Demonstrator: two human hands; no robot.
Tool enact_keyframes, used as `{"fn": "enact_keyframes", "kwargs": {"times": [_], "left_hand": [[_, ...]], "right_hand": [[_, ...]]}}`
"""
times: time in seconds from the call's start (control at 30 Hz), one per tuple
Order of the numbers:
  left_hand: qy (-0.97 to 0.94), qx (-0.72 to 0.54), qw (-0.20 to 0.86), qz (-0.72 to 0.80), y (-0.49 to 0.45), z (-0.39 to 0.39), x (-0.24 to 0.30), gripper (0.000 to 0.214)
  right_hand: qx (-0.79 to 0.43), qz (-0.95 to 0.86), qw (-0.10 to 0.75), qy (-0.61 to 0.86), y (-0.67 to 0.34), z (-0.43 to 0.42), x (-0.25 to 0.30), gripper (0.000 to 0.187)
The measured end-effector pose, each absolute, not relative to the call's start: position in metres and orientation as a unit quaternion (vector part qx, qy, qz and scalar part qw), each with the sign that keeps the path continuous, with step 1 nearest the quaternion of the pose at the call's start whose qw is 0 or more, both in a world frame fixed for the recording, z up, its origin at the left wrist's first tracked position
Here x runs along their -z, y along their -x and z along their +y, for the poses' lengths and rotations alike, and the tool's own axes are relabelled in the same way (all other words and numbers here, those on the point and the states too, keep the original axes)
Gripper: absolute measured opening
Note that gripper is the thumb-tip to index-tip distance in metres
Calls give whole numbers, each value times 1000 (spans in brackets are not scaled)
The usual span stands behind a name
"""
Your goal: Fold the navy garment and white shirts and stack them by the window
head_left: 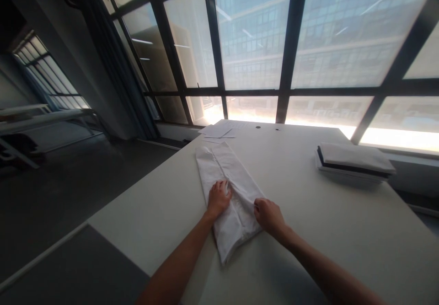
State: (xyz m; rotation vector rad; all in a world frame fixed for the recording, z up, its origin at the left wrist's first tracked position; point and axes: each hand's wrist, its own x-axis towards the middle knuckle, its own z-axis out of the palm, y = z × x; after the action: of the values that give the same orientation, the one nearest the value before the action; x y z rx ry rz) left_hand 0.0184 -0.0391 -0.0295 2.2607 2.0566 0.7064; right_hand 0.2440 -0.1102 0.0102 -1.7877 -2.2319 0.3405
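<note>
A white garment or cloth [228, 161], folded into a long strip, lies at an angle on the white table, with a fold running down its middle. My left hand [219, 198] rests on the left half, its fingers curled and closed on the fabric by that middle fold. At the right edge, my right hand [269, 213] is closed in a fist around the fabric, which draws creases toward it. The near end of the cloth [228, 245] tapers to a corner. Fabric inside both hands is hidden.
On the right of the table [291, 168] sits a stack of folded cloths [356, 158], white with a dark layer. Paper sheets [217, 131] lie at the far left corner. A dark grey panel [85, 264] borders the table's near left. Large windows [254, 35] stand behind.
</note>
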Motion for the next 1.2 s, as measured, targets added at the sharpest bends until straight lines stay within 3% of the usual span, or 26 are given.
{"fn": "enact_keyframes", "kwargs": {"times": [0.2, 0.37, 0.47, 0.6, 0.77, 1.03, 1.2], "left_hand": [[-720, -215, 5, 660, -18, -39, 30, 47], [-716, -216, -1, 663, -17, -37, 32, 45], [-717, -221, -4, 661, -16, -36, 35, 45], [-717, -242, -8, 654, -15, -38, 35, 44], [-658, -244, -37, 711, -17, -42, 31, 21], [-674, -202, -36, 709, -23, -37, 27, 10], [-643, -330, 54, 689, -10, -35, 16, 17]], "right_hand": [[-147, -657, 202, 712, -329, -50, -19, 23], [-131, -610, 135, 770, -379, -37, 7, 22], [-80, -617, 132, 771, -373, -43, 15, 28], [16, -664, 220, 715, -341, -52, 13, 32], [-28, -737, 261, 622, -302, -66, 19, 37], [-91, -791, 138, 589, -289, -70, 37, 55], [-92, -792, 121, 592, -291, -67, 39, 57]]}}
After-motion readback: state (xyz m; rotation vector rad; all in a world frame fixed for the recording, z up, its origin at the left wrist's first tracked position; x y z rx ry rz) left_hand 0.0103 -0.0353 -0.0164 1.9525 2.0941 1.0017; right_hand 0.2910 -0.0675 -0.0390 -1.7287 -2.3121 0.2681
